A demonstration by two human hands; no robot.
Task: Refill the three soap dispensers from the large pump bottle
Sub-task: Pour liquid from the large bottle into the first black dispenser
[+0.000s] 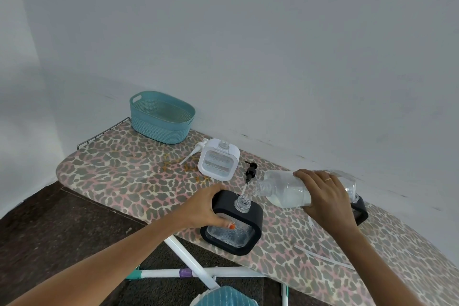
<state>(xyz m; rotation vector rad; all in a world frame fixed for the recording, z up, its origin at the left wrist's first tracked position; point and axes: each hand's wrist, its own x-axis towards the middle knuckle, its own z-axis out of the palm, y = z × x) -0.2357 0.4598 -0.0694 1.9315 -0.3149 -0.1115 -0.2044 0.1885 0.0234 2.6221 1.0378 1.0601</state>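
Observation:
My right hand [325, 196] grips the large clear bottle [288, 190], tipped on its side with its open mouth over the neck of a black-framed dispenser [250, 221]; clear liquid runs into that neck. My left hand [208, 208] holds this dispenser by its left side near the board's front edge. A white-framed dispenser [218, 159] stands open further back, its white pump [196, 151] lying beside it. A black pump [249, 172] lies between the two. Another black-framed dispenser [360, 208] is mostly hidden behind my right hand.
Everything sits on a leopard-print ironing board [124, 171] against a white wall. A teal basket [161, 117] stands at the board's far left end. A thin clear tube [325, 258] lies near the right front. Dark floor and white board legs [193, 266] show below.

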